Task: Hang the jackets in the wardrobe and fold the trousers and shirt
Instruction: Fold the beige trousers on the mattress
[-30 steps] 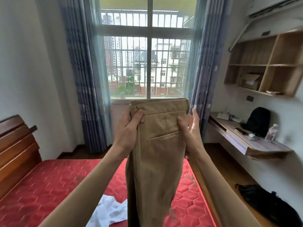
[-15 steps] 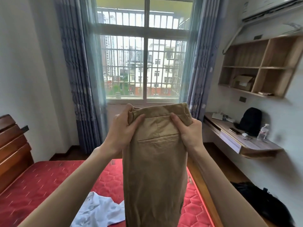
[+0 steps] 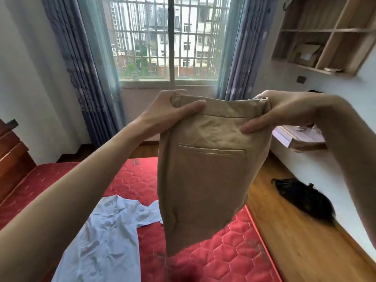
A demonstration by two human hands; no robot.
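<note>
Tan trousers (image 3: 205, 169), smooth, one welt back pocket showing, held up at frame centre above red mattress (image 3: 223, 253). Long axis vertical: waistband at 12 o'clock, legs dropping toward 6. Left hand (image 3: 173, 110) and right hand (image 3: 284, 110) apart, each pinching a waistband corner. White shirt (image 3: 105, 237) crumpled at 7 o'clock. Wall shelf (image 3: 327, 64) at 2 o'clock holding a cardboard box (image 3: 305, 53).

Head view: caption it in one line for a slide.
Both hands, left and right, grip tan trousers by the waistband above a red mattress with a white shirt.

Home bedroom: red mattress (image 3: 132, 180), wood headboard (image 3: 12, 159), window curtains (image 3: 81, 64), wall shelves (image 3: 325, 33).
</note>
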